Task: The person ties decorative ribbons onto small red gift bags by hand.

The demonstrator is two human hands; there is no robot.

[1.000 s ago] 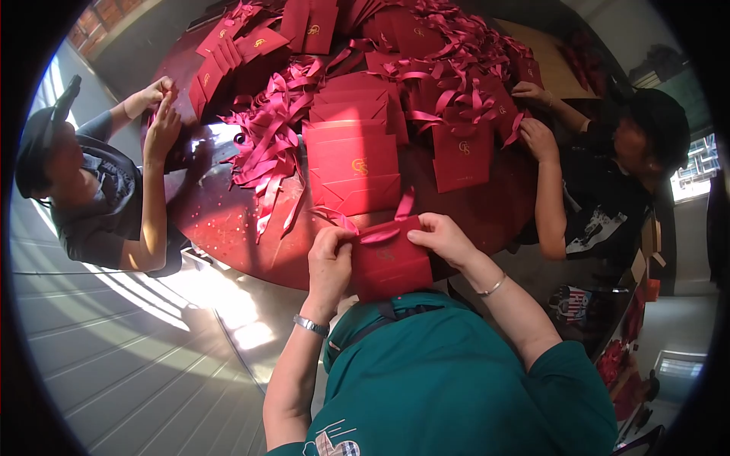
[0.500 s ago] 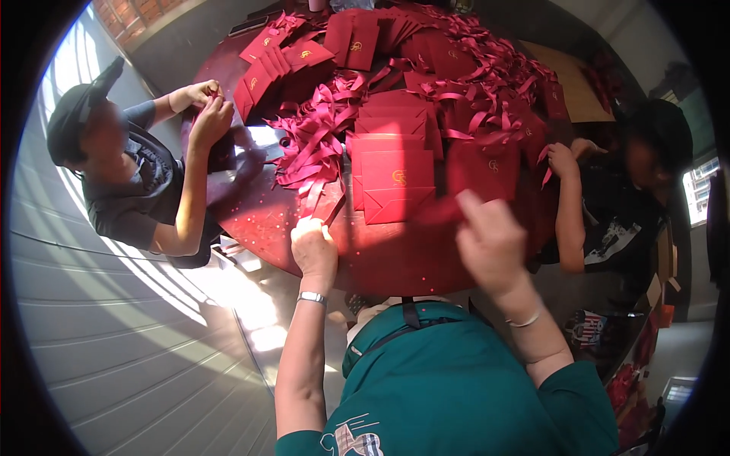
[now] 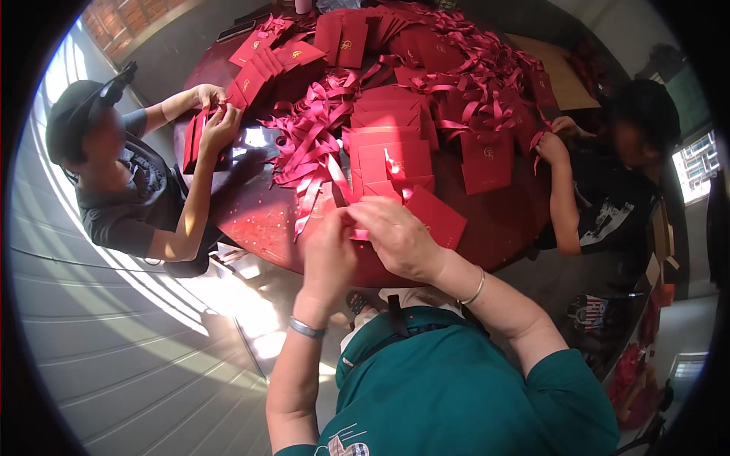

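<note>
My left hand (image 3: pixel 330 251) and my right hand (image 3: pixel 399 239) meet above the near edge of the round table, their fingertips pinched together. A pink-red ribbon (image 3: pixel 335 176) runs down to the fingers, and a bit of it shows below them. Just right of my right hand lies a tilted dark-red paper bag (image 3: pixel 445 219), partly covered by that hand. Behind my hands stands a row of overlapping red paper bags (image 3: pixel 389 148). To their left sits a heap of loose ribbons (image 3: pixel 308 140). My fingers hide the exact grip.
On the left, a person in a dark cap (image 3: pixel 87 106) handles a red bag (image 3: pixel 196 140). Another person (image 3: pixel 601 175) at the right holds a ribbon. More bags (image 3: pixel 342 38) and tangled ribbons (image 3: pixel 487 61) cover the far side; a single bag (image 3: pixel 487 163) lies right of the row.
My right hand has swung left from the right side of the table to meet my left hand, which has shifted slightly right. A tilted bag now shows beside my right hand.
</note>
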